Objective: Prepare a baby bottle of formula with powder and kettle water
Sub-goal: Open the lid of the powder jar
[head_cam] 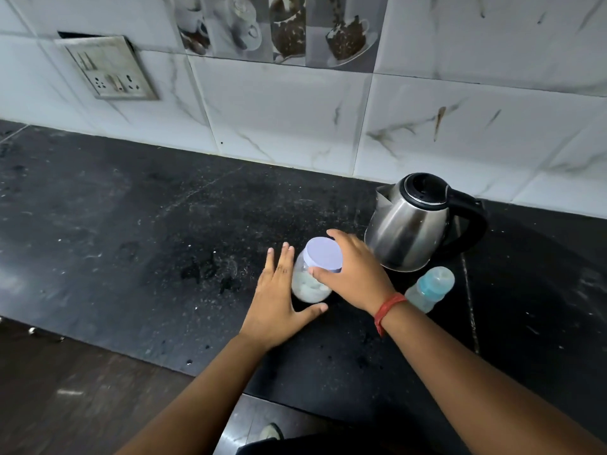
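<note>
Jar (308, 284) of white powder upright on black counter (131, 224), lid (323, 252) on. Your right hand (353, 274) curls over lid, thumb and fingers gripping rim. Your left hand (279, 300) flat, fingers straight, against jar's left side. Baby bottle (430, 289) just right of your wrist; kettle (414, 221) behind, near wall.

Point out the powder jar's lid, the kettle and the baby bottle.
powder jar's lid (323, 253), head view, on the flat lilac top.
kettle (407, 231), head view, on the steel body.
baby bottle (430, 289), head view, on the blue collar.
</note>
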The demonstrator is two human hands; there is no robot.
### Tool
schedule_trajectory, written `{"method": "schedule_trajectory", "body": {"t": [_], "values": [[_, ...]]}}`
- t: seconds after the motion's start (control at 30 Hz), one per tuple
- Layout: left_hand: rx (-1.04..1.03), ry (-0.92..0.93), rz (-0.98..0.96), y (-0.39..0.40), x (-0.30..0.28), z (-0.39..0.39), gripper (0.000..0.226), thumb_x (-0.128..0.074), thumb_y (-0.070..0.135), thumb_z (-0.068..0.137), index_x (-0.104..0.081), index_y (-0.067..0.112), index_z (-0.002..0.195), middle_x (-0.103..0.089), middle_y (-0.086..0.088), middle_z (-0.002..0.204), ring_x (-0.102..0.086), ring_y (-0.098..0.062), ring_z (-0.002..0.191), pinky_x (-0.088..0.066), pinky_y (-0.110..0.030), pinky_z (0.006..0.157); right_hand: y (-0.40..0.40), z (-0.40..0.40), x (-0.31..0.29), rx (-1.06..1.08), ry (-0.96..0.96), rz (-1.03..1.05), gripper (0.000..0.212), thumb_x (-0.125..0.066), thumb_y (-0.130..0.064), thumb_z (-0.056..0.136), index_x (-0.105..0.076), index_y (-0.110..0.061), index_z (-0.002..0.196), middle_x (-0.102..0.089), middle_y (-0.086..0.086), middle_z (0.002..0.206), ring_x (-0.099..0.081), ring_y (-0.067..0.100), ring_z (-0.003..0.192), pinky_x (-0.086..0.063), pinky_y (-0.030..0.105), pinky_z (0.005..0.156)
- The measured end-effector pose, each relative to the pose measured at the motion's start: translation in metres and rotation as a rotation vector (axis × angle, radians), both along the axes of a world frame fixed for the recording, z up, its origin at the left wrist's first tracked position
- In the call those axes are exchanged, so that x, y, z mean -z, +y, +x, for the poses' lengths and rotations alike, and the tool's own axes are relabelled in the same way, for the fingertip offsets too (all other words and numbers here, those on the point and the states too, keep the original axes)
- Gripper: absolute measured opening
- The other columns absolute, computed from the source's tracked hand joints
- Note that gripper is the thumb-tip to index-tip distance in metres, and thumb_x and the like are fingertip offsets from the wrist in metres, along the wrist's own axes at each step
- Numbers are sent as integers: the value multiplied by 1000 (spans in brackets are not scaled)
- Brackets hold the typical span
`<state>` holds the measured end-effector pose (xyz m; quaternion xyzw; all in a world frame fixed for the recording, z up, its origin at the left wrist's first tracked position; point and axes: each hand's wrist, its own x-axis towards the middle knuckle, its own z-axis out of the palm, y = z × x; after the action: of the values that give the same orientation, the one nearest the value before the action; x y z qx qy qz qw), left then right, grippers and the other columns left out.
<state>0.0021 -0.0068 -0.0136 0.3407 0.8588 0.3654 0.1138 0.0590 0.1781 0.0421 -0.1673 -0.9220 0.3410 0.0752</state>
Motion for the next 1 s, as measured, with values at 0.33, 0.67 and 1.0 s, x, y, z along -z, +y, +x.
{"method": "schedule_trajectory", "body": {"t": [0.33, 0.67, 1.0], "values": [[171, 105, 30, 12, -9, 21, 104, -77, 65, 72, -29, 19, 152, -38, 7, 143, -58, -13, 116, -58, -33, 86, 12, 51, -7, -77, -247, -4, 77, -40, -85, 76, -43, -40, 138, -53, -12, 138, -56, 16, 123, -48, 41, 102], [309, -307, 53, 37, -57, 29, 84, -88, 42, 60, -39, 57, 126, -64, 19, 115, -66, -3, 102, -58, -32, 85, 28, 74, -10, 23, 49, -119, 49, -51, -67, 79, -60, -21, 95, -64, -8, 86, -62, 12, 81, -52, 42, 76], [506, -702, 151, 52, -85, 13, 87, -86, 5, 69, -44, 18, 144, -65, -15, 126, -67, -28, 113, -57, -44, 94, 48, 77, -32, -170, 310, -176, 54, -57, -51, 82, -63, -8, 113, -66, 0, 101, -64, 17, 95, -53, 42, 83]]}}
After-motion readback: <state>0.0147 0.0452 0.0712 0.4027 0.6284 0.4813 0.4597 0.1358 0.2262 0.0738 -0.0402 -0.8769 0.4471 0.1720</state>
